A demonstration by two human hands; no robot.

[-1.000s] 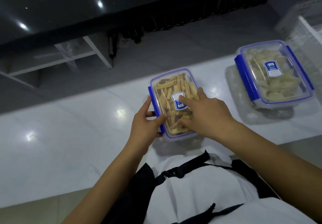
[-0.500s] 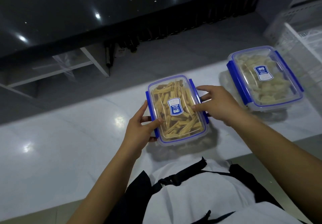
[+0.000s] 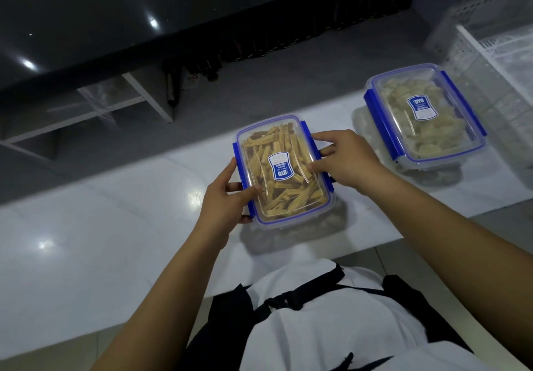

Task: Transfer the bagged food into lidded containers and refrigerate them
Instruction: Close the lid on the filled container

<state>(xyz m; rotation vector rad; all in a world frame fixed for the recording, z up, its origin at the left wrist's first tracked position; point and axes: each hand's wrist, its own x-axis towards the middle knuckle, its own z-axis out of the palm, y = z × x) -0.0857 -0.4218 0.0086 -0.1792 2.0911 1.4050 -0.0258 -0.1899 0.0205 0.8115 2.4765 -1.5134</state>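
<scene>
A clear lidded container with blue clips (image 3: 284,168), full of yellow-brown food sticks, sits on the white counter (image 3: 101,241) in front of me. My left hand (image 3: 227,194) grips its left side, thumb on the lid. My right hand (image 3: 346,160) holds its right side over the blue clip, thumb on the lid. A second lidded container (image 3: 424,117), holding pale food pieces, stands apart at the right with its clips down.
A white perforated rack (image 3: 496,42) stands at the far right behind the second container. Beyond the counter's far edge are a grey floor, a white shelf frame (image 3: 144,96) and a dark glossy surface. My apron and white shirt fill the bottom.
My right hand left the lid's top and went to the container's right side, where it now holds the clip. The container shifted slightly right. My left hand kept its grip.
</scene>
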